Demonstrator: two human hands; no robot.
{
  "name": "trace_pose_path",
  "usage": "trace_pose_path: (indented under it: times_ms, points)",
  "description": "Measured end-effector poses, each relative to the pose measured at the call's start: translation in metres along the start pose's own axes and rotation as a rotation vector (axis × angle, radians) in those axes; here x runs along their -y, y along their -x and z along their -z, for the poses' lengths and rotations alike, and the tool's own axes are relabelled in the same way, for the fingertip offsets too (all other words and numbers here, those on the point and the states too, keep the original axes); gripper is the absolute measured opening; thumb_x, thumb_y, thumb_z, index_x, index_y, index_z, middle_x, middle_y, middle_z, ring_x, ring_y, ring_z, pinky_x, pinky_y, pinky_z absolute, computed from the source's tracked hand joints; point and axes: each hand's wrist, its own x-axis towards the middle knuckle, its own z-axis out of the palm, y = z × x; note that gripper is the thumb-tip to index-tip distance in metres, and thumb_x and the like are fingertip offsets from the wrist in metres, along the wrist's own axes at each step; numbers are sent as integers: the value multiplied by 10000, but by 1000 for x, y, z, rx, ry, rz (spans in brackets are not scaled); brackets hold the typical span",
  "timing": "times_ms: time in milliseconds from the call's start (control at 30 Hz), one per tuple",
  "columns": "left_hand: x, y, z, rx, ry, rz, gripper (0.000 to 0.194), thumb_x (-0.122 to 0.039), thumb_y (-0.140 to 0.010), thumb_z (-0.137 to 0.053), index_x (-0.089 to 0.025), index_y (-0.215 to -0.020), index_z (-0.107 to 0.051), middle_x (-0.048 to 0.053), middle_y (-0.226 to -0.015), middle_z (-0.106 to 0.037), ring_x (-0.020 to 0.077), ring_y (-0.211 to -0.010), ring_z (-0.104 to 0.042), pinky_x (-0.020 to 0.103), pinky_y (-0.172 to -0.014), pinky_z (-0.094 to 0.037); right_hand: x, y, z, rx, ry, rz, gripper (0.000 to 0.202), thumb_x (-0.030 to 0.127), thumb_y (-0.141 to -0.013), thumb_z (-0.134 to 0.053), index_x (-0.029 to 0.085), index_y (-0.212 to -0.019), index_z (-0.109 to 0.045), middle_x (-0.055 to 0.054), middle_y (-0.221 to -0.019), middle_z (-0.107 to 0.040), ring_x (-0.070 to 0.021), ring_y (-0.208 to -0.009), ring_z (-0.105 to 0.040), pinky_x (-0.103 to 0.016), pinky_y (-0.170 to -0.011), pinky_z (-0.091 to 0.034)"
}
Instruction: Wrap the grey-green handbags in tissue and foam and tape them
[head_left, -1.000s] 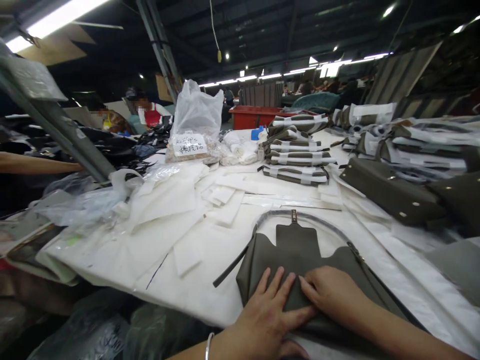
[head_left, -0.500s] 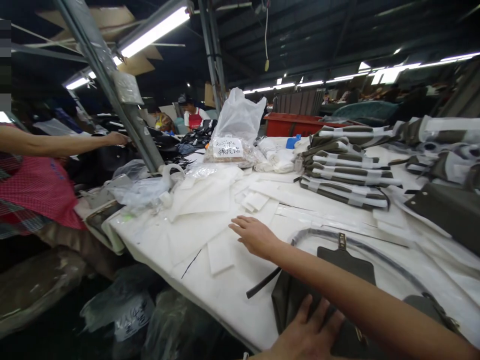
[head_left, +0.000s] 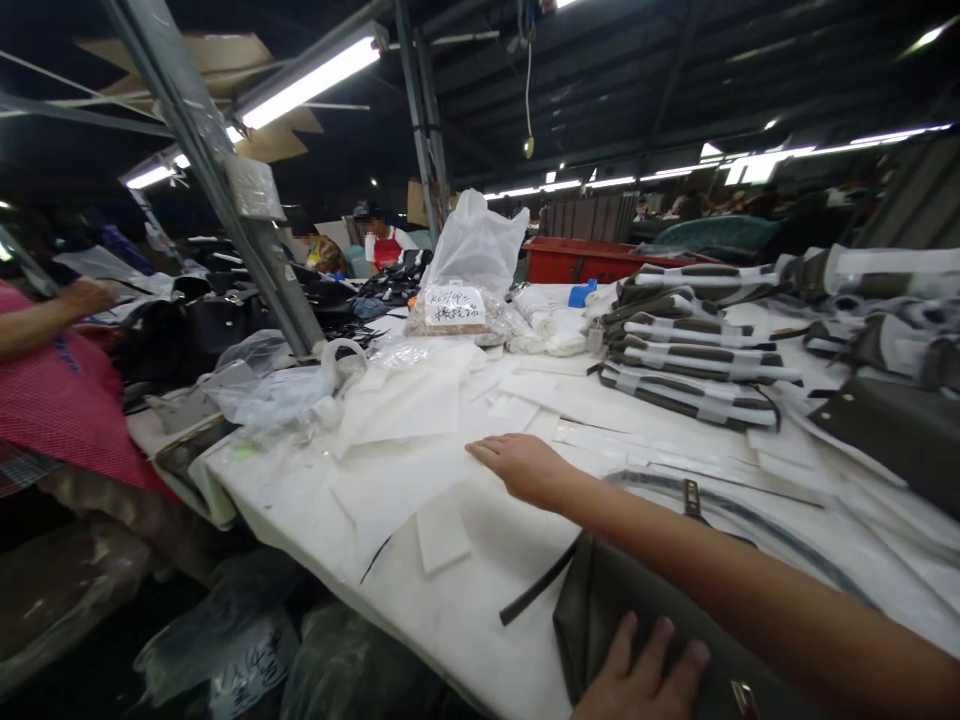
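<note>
One second ago both hands were on the bag [head_left: 596,600], but now only the left hand [head_left: 645,670] is on it. The right hand [head_left: 525,470] has gone over to the white sheet [head_left: 405,470], and its arm goes across above the bag. Half a second ago the right hand was out there too. Back then the bag's flap was easy to see, and now it is mostly hidden. The black line [head_left: 375,560] by the worktop [head_left: 292,520] edge looked straight then, and it bends now. On the far left, a co-worker's arm [head_left: 45,325] was stretched out, and now it is pulled back.

The bag lies on the near part of the worktop, low in the view and right of the middle. Its long way goes from side to side, with a slant down to the right. The handle [head_left: 641,480] makes a curve on the far side, and the metal clasp [head_left: 691,497] points away from the person. A thin strap [head_left: 536,590] sticks out at the left end, towards the near edge.

The left hand's fingers are spread apart on top of the bag. The right hand's fingers are almost straight and close together, pointing left, and I can't tell if they pinch the sheet
</note>
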Motion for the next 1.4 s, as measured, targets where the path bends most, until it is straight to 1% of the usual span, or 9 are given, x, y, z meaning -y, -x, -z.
trace_pose_path:
  times_ms: [133,233,367,467,667,800,933,1200,1400]
  points:
    - [10,-1,39,65,236,-72,767,-688,-905,-413,-425,-1550,-92,129,-1591,-296,363,-1430,-336,529,-1106,-380,9,99,64,2,116,-116,551,46,-863,-439,85,-1409,-499,-192,-1349,-603,-293,-1211,-596,-427,-987,-494]
    - [12,-2,47,167,387,-19,784,-690,-874,-497,-458,-1534,-144,103,-1637,-169,399,-1468,-228,612,-1132,-287,30,180,96,9,209,-220,524,48,-830,-456,88,-1340,-571,-187,-1308,-634,-310,-1214,-593,-436,-974,-506]
    - [6,-5,44,267,454,37,804,-598,-835,-648,-453,-1517,-246,96,-1520,-423,365,-1346,-455,558,-1071,-401,68,267,94,83,197,-296,472,51,-792,-455,83,-1219,-651,-187,-1200,-692,-304,-1073,-659,-418,-861,-565]
    - [3,-5,45,327,442,48,800,-535,-803,-722,-424,-1494,-335,75,-1353,-592,324,-1172,-597,493,-987,-492,86,302,73,192,86,-369,462,72,-783,-476,93,-1211,-650,-171,-1239,-676,-300,-978,-666,-434,-800,-581]
    - [2,4,37,303,412,47,604,-599,-887,-577,-354,-1429,-469,31,-1357,-621,274,-1244,-576,436,-1087,-435,80,320,48,206,-260,-420,482,152,-697,-561,127,-1173,-628,-134,-1514,-447,-330,-1375,-408,-538,-1161,-314]
    - [3,5,35,307,355,12,639,-587,-888,-586,-312,-1449,-451,49,-1356,-622,272,-1269,-564,438,-1140,-379,68,327,39,222,-373,-362,731,122,-729,-532,170,-1452,-437,-95,-1600,-299,-265,-1478,-247,-524,-1220,-164]
    - [3,2,40,298,301,-36,654,-536,-881,-628,-316,-1462,-425,51,-1425,-561,276,-1289,-548,455,-1146,-374,65,330,32,272,-412,-328,866,112,-759,-528,285,-1560,-247,-50,-1635,-186,-278,-1495,-176,-565,-1212,-111]
    - [3,6,38,157,141,-120,652,-547,-890,-611,-254,-1449,-450,75,-1386,-595,269,-1334,-497,433,-1158,-359,58,339,25,242,-434,-229,833,170,-823,-554,309,-1567,-205,-15,-1630,-199,-300,-1495,-154,-589,-1207,-87]
    - [-3,4,53,216,80,-152,517,-441,-897,-637,-248,-1366,-534,91,-1291,-662,268,-1180,-625,414,-1034,-498,59,343,19,170,-430,-218,825,178,-825,-557,302,-1566,-216,-28,-1623,-228,-305,-1486,-198,-591,-1203,-109]
